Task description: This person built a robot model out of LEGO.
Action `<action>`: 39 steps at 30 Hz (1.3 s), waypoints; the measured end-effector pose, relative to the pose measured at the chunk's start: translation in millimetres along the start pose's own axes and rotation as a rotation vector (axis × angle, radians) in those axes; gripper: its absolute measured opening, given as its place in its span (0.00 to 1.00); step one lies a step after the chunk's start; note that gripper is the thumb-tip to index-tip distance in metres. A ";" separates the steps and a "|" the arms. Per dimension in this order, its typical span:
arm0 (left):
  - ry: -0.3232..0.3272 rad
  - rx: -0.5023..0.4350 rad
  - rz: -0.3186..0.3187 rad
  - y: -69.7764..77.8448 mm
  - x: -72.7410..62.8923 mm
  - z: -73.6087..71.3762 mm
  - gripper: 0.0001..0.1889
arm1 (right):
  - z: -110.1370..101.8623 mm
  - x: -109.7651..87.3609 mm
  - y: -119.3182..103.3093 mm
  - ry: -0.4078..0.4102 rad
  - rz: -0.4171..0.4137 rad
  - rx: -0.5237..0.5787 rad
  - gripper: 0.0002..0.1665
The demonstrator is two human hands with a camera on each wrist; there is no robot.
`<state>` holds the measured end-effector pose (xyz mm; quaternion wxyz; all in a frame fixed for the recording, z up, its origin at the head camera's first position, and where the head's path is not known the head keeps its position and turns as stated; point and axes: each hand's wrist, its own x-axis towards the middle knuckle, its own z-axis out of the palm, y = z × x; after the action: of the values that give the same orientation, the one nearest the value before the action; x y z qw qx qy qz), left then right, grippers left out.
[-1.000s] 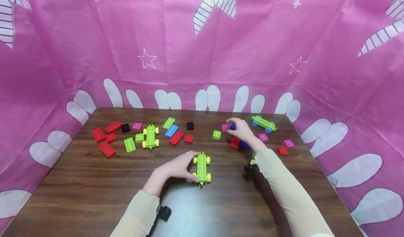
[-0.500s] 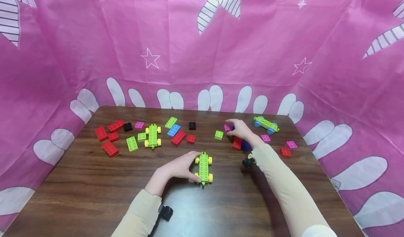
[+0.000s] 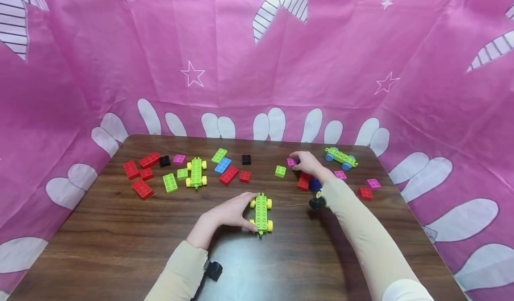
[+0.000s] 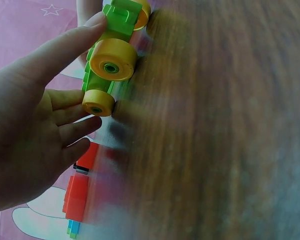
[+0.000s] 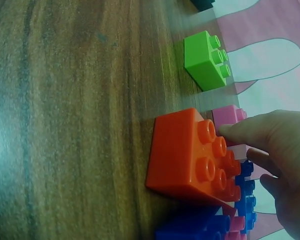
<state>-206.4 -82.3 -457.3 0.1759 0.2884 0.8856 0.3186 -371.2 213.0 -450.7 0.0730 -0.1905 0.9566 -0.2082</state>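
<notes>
In the head view my left hand (image 3: 234, 212) holds a green toy car base (image 3: 261, 212) with yellow wheels, thumb at its near end and index finger at its far end. The left wrist view has the thumb on the green end, the other fingers spread beside a yellow wheel (image 4: 113, 59). Farther off, my right hand (image 3: 310, 163) pinches a small pink brick (image 3: 291, 162) on the table. The thumb (image 5: 240, 129) covers part of the brick's face in the right wrist view; the index finger is hidden there. Below the hand are a red brick (image 5: 172, 155) and dark blue bricks (image 5: 190, 225).
A small green brick (image 3: 280, 171) lies left of the right hand. Another yellow-wheeled car base (image 3: 196, 172) stands among several bricks at left; a blue-wheeled one (image 3: 341, 157) is at back right. Pink bricks (image 3: 373, 183) and a red brick (image 3: 365, 193) lie by the table's right edge.
My right hand has shifted slightly left, bringing its thumb and index finger closer round the pink brick. The left hand stays on the car base. The head view has turned slightly.
</notes>
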 end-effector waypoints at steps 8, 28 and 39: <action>-0.009 0.002 -0.002 0.1 1.4 1.5 0.53 | 0.9 -3.7 1.4 -0.006 0.025 0.000 0.25; -0.013 0.009 -0.011 0.8 2.2 -0.7 0.53 | -13.4 -31.9 -51.8 0.293 -0.056 0.237 0.25; -0.005 0.009 -0.001 -1.3 1.8 0.0 0.52 | 16.2 -62.2 -88.5 0.345 -0.182 0.314 0.22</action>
<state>-208.4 -82.0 -458.5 0.1770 0.2897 0.8867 0.3138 -281.0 157.2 -423.8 -0.0817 -0.2237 0.8898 -0.3894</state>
